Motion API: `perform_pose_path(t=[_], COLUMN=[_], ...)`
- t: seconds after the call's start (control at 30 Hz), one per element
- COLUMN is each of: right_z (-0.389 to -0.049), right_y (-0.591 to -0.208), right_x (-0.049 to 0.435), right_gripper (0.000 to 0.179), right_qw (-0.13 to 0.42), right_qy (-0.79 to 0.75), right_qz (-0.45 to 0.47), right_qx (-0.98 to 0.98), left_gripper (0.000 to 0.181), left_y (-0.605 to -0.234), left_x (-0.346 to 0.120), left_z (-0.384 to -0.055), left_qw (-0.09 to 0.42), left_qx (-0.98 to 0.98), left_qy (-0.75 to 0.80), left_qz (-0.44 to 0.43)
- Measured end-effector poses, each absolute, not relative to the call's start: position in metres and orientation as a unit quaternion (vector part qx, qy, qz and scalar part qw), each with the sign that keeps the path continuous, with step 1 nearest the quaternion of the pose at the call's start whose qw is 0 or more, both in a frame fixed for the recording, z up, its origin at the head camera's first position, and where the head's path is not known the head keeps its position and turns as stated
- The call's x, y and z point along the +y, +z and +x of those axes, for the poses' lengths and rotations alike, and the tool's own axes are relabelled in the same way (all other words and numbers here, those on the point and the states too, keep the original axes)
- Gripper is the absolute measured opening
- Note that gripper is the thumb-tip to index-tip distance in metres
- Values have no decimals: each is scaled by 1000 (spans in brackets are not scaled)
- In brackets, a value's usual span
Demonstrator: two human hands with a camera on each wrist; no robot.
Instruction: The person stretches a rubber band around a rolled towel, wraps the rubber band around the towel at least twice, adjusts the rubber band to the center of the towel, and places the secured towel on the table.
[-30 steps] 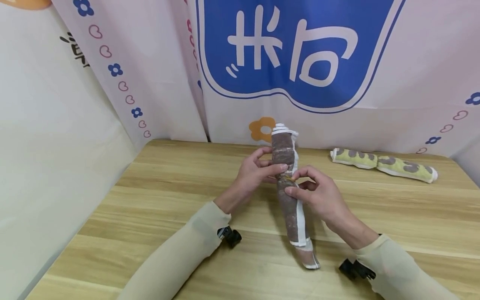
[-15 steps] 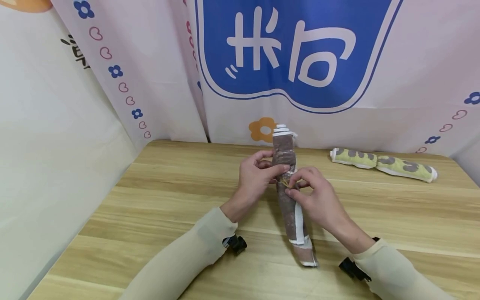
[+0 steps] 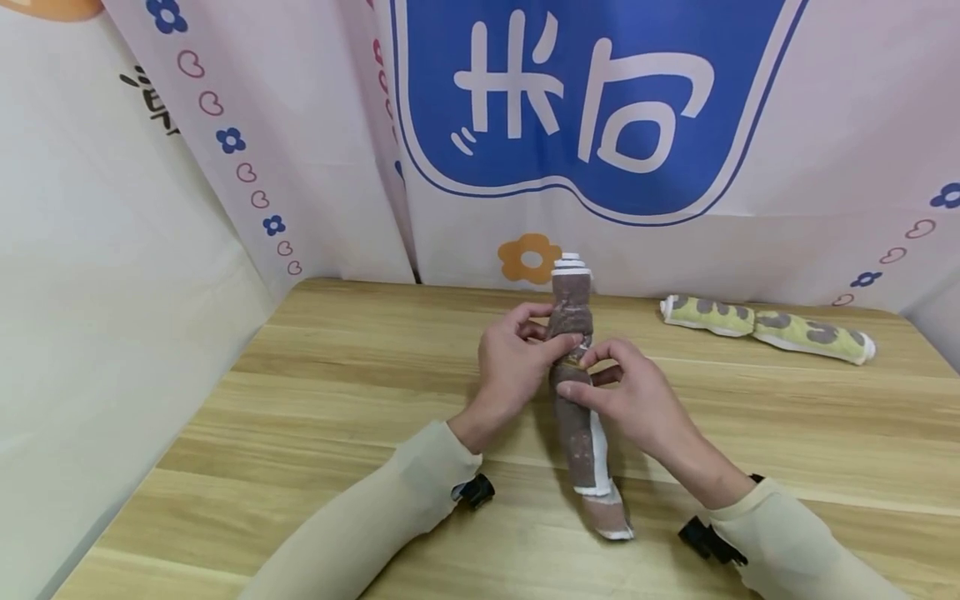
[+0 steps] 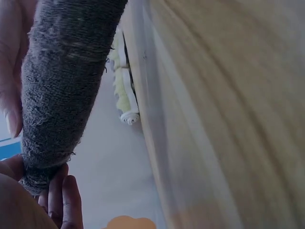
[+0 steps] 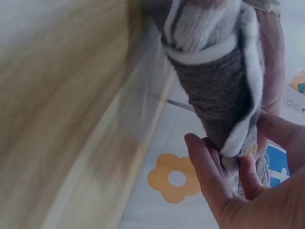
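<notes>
A brown rolled towel (image 3: 573,433) with white edging is held lengthwise above the table, pinched narrower near its middle. A thin yellow rubber band (image 3: 573,362) lies across that narrow part. My left hand (image 3: 510,358) grips the roll just above the band, thumb across the front and fingers behind. From the other side my right hand (image 3: 637,400) holds the roll, its index fingertip at the band and its thumb on the towel just below. In the right wrist view the band shows as a small yellow loop beside a fingertip. A looser inner end hangs from the roll's near end.
A yellow-green rolled towel (image 3: 708,317) with grey spots lies at the back right of the wooden table (image 3: 337,400), drawn in at its middle. Behind the table hangs a printed curtain (image 3: 330,192) with a large blue sign.
The right fingers drew the rubber band out into stretched strands half a second ago; now it lies closer against the towel. The roll has turned slightly, and the left hand shifted a little right.
</notes>
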State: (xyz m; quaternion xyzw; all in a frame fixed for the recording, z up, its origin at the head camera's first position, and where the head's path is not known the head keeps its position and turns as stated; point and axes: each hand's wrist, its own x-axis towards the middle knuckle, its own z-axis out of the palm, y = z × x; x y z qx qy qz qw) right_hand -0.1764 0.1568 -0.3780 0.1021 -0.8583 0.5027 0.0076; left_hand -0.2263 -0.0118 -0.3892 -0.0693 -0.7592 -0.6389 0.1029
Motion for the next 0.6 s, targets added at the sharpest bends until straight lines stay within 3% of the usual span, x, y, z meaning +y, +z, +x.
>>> perform_pose_path(t=[0.27, 0.6], right_z=[-176, -180], right_y=[-382, -387], right_x=[158, 161], right_gripper=[22, 24], right_qw=[47, 82], right_qy=[467, 446], right_qz=[135, 182], right_qx=[-873, -872], left_gripper=[39, 40], left_y=[-389, -390], left_x=[-13, -17], left_z=[-230, -237], left_qw=[56, 11], left_qx=[-757, -735], left_qy=[-649, -677], left_qz=[-57, -47])
